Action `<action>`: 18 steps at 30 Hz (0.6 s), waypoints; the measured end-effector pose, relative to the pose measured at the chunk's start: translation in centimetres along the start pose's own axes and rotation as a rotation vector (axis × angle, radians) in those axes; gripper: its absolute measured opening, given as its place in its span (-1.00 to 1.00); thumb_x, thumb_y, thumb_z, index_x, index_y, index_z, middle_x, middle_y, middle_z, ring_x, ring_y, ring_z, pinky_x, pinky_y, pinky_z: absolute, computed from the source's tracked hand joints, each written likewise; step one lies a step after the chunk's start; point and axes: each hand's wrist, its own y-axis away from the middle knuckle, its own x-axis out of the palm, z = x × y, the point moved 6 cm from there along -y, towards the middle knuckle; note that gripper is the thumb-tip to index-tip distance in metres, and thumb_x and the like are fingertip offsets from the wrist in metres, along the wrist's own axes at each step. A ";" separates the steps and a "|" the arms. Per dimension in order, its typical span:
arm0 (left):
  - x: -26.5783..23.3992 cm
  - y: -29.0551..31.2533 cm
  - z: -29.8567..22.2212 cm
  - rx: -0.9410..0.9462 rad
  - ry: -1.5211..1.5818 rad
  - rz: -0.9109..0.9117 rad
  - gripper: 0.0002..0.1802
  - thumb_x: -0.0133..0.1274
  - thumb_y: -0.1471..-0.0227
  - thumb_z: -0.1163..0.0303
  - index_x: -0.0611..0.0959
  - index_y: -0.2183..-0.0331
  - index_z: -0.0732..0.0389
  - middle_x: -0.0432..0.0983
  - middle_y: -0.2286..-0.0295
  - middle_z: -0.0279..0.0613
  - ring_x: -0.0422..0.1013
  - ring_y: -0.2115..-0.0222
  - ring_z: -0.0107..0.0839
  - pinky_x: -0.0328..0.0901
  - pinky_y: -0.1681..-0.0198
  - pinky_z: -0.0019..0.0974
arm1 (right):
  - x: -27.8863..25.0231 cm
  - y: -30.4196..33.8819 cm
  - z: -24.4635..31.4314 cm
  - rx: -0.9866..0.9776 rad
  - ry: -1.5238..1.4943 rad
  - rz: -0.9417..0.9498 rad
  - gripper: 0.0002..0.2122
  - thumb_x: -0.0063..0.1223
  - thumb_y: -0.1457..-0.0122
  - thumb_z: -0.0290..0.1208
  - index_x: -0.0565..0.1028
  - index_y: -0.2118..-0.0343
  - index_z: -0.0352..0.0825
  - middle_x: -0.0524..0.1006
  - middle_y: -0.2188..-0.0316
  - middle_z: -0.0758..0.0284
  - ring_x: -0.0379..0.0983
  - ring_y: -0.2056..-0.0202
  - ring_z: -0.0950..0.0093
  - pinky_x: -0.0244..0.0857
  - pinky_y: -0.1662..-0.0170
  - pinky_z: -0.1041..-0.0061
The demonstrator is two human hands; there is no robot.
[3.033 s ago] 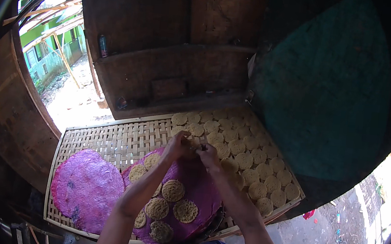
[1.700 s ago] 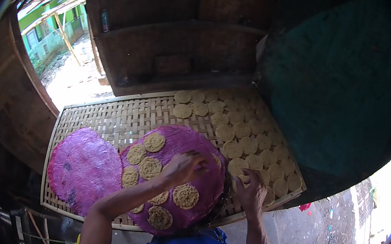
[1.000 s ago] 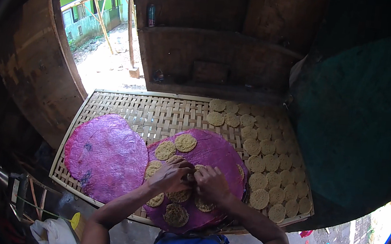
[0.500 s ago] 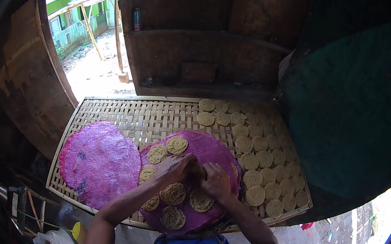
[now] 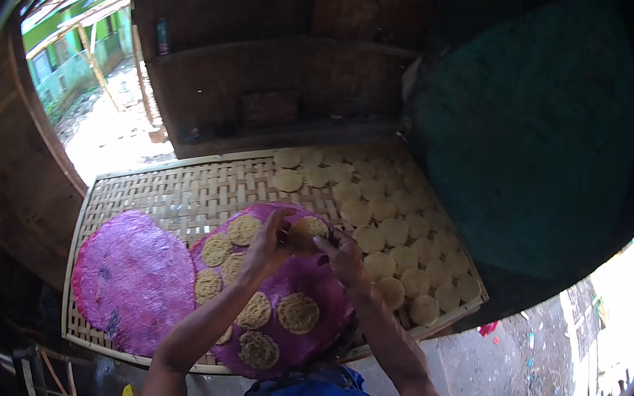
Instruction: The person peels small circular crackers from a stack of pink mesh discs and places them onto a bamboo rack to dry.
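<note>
Woven bamboo rack (image 5: 177, 203): exposed weave lies between the far-left rim and two pink sheets, left (image 5: 142, 280) and right (image 5: 326, 296). Rows of round cakes (image 5: 390, 233) reach the right rim. Above the right sheet, the raised cake (image 5: 312, 228) is pinched at its right edge by the right hand's (image 5: 345, 259) fingers; the left hand (image 5: 270, 243) meets its left side, grip partly hidden, cannot tell.

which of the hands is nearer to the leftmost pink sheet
Left. The left hand is right of the leftmost pink sheet, at the left side of a tan disc; the right hand is farther right, at the disc's other side.
</note>
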 end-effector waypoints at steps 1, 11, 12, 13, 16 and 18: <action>0.8 0.3 -0.7 -0.050 0.110 0.021 -0.37 0.19 0.08 0.58 0.39 -0.07 0.18 0.53 0.26 -0.06 0.48 0.38 -0.33 0.38 0.30 -0.27 | -0.4 1.2 1.2 0.091 -0.196 0.044 -0.67 0.18 -0.11 -0.33 0.51 0.11 -0.41 0.53 0.43 0.36 0.44 0.45 0.56 0.32 0.42 0.54; 17.7 11.0 -6.0 -0.138 0.494 0.422 -0.28 0.15 -0.03 0.53 0.21 -0.17 0.31 0.36 0.04 0.05 0.43 0.14 -0.31 0.41 0.17 -0.30 | -15.3 15.8 1.2 0.151 0.221 -0.301 -0.64 0.20 -0.06 -0.35 0.51 0.10 -0.41 0.58 0.38 0.28 0.49 0.35 0.53 0.36 0.26 0.51; 19.0 12.1 -6.1 -0.279 0.503 0.493 -0.26 0.15 -0.03 0.51 0.18 -0.18 0.33 0.32 0.01 0.05 0.40 0.11 -0.28 0.40 0.14 -0.30 | -16.2 16.9 1.0 0.119 0.333 -0.356 -0.64 0.21 -0.04 -0.35 0.51 0.10 -0.39 0.60 0.35 0.24 0.53 0.32 0.46 0.38 0.22 0.47; 20.1 13.0 -6.1 -0.413 0.510 0.557 -0.24 0.15 -0.03 0.49 0.16 -0.20 0.34 0.28 -0.01 0.06 0.38 0.08 -0.26 0.39 0.12 -0.30 | -16.4 17.5 0.9 0.114 0.331 -0.359 -0.64 0.21 -0.04 -0.35 0.51 0.10 -0.39 0.60 0.35 0.24 0.53 0.32 0.46 0.38 0.22 0.47; 22.2 14.4 -5.2 -0.488 0.599 0.573 -0.24 0.15 -0.02 0.46 0.17 -0.18 0.37 0.41 0.09 0.06 0.41 0.15 -0.30 0.36 0.15 -0.33 | -16.4 19.1 1.4 0.075 0.769 -0.398 -0.68 0.20 0.02 -0.38 0.54 0.15 -0.26 0.58 0.25 0.12 0.52 0.19 0.13 0.39 0.12 0.25; 22.9 14.6 -5.2 -0.464 0.602 0.574 -0.24 0.15 -0.03 0.46 0.17 -0.18 0.37 0.41 0.11 0.04 0.42 0.15 -0.31 0.36 0.15 -0.34 | -16.5 19.2 1.5 0.056 0.853 -0.421 -0.68 0.20 0.03 -0.37 0.54 0.15 -0.24 0.58 0.25 0.15 0.52 0.20 0.13 0.39 0.14 0.24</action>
